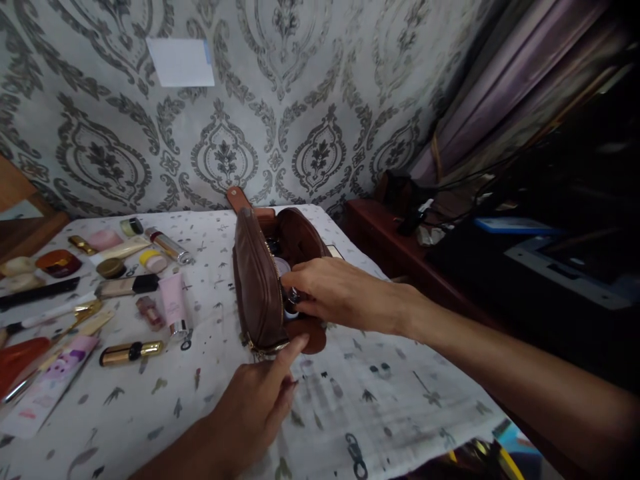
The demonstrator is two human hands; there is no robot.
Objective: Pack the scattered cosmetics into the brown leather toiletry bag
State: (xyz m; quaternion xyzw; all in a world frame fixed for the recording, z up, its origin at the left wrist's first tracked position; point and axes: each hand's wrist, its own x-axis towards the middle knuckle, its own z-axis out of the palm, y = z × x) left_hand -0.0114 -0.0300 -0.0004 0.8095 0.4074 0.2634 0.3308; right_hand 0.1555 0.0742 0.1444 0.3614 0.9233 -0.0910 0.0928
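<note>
A brown zippered cosmetic bag [257, 287] lies unzipped on the patterned cloth, its mouth facing right and up. My right hand [345, 293] reaches over the opening, its fingers closed round a small dark, shiny item [293, 295] whose kind I cannot make out. Other small containers show partly inside the bag, among them one with a pale round lid [281, 267]. At the near end, my left hand [260, 397] has its index finger stretched out against the bag's brown end flap [309, 335]. The other left fingers are loosely bent, with nothing seen in them.
Left of the bag, several cosmetics lie spread out: a pink tube [173, 303], a foundation bottle [125, 287], a gold-and-black tube [131, 352] and a purple-white tube [50, 390]. A patterned wall stands behind the cloth-covered table [220, 400]. Dark red furniture [395, 247] adjoins its right side.
</note>
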